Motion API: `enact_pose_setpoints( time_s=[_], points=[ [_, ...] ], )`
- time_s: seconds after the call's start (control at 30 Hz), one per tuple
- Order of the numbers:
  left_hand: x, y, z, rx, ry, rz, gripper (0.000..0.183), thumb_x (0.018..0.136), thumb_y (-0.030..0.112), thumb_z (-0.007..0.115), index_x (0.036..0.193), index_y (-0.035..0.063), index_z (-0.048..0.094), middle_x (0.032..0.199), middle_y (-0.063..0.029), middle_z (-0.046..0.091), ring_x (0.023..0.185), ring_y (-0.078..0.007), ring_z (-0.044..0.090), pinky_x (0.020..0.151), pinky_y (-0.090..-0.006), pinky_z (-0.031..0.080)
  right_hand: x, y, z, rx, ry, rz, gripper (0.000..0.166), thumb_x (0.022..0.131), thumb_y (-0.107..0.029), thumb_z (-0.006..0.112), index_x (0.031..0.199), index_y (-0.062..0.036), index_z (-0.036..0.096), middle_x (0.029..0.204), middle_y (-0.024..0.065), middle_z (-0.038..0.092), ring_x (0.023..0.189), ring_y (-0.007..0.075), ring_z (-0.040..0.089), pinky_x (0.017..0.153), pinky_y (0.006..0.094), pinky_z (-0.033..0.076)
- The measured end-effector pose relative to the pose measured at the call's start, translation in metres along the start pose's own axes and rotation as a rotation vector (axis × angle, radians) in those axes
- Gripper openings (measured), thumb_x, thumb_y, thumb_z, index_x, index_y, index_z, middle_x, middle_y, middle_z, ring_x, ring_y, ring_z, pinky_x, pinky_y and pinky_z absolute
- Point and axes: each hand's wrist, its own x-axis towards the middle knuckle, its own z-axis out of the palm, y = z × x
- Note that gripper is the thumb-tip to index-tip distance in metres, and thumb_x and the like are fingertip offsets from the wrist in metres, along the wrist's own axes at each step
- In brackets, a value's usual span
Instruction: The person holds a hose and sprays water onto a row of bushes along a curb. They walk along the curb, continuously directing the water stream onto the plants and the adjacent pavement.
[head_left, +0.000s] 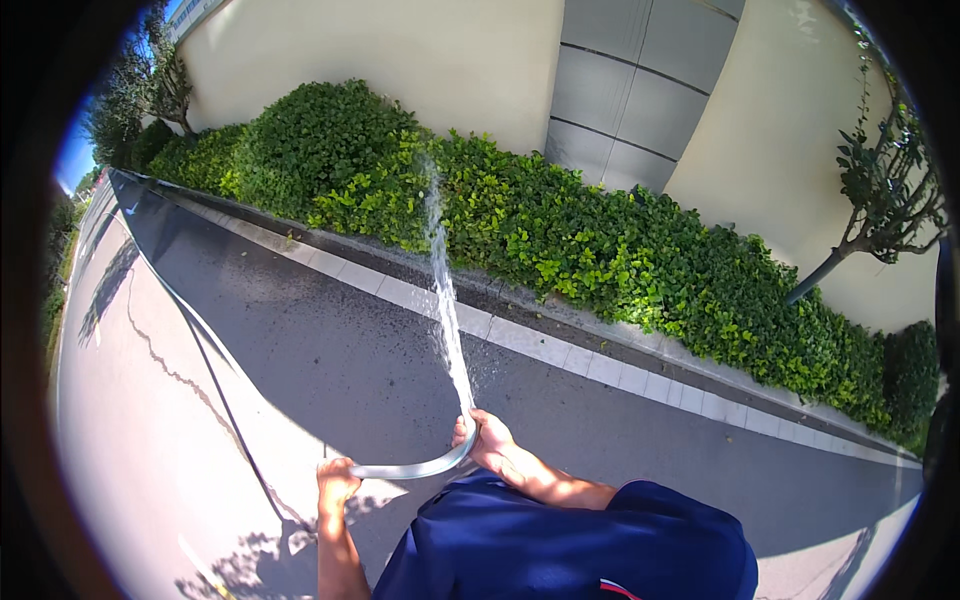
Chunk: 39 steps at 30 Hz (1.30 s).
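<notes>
A pale, flexible hose (412, 471) bends in a curve between my two hands. My right hand (491, 442) is closed around it close to its outlet, thumb up along the end. My left hand (337, 481) grips it farther back, at the lower left. From the outlet a white jet of water (448, 315) shoots away from me across the kerb and reaches the green hedge (525, 217). Another pale length of hose (176, 296) stretches off to the far left; its link to my left hand is lost in the glare.
A row of pale kerb stones (517, 343) borders the asphalt road (360, 360), which is part shaded, part sunlit. Behind the hedge rises a cream wall (420, 60) with a grey panelled section (637, 90). A small tree (840, 255) leans at the right.
</notes>
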Motion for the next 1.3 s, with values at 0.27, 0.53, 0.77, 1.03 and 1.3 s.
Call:
enact_pose_setpoints(
  time_s=[0.27,0.53,0.77,1.03,1.3],
  points=[
    [-0.129,0.154,0.068,0.133,-0.028,0.050,0.009,0.061,0.017,0.062,0.066,0.0111,0.065,0.065,-0.0120,0.065,0.071,-0.0303,0.065,0.077,-0.0416,0.048,-0.163,-0.043,-0.105,-0.201,0.080,-0.074,0.031,0.099,-0.026,0.035,0.086,-0.0021,0.050,0.068,0.0100,0.052,0.065,0.0225,0.048,0.068,0.0360,0.043],
    [-0.217,0.348,0.057,0.063,-0.176,-0.151,0.012,0.062,0.014,0.063,0.071,0.0090,0.070,0.072,-0.0160,0.066,0.077,-0.0343,0.064,0.078,-0.0436,0.050,-0.327,-0.114,-0.180,-0.187,0.090,-0.020,0.027,0.095,-0.025,0.043,0.085,-0.0022,0.053,0.068,0.0105,0.050,0.067,0.0247,0.048,0.068,0.0387,0.044],
    [-0.273,0.510,0.105,0.087,-0.144,-0.259,0.015,0.058,0.009,0.062,0.069,0.0092,0.071,0.071,-0.0155,0.067,0.075,-0.0352,0.064,0.078,-0.0428,0.051,-0.424,-0.210,-0.282,-0.212,0.055,0.066,0.026,0.097,-0.025,0.040,0.086,-0.0034,0.050,0.067,0.0089,0.050,0.064,0.0226,0.047,0.067,0.0370,0.043],
    [-0.272,0.747,0.145,0.151,-0.354,-0.139,0.018,0.061,0.013,0.062,0.075,0.0110,0.072,0.077,-0.0127,0.069,0.084,-0.0312,0.064,0.092,-0.0408,0.045,-0.595,-0.370,-0.396,-0.078,0.178,-0.042,0.026,0.093,-0.025,0.041,0.081,-0.0043,0.050,0.066,0.0081,0.049,0.064,0.0234,0.048,0.072,0.0389,0.043],
    [-0.335,0.870,0.173,0.079,-0.255,0.054,0.015,0.058,0.016,0.064,0.070,0.0112,0.071,0.066,-0.0120,0.066,0.069,-0.0320,0.065,0.083,-0.0390,0.050,-0.728,-0.420,-0.467,-0.095,0.148,-0.085,0.026,0.094,-0.026,0.042,0.082,-0.0048,0.051,0.068,0.0087,0.050,0.065,0.0233,0.048,0.072,0.0389,0.043]
  ],
)
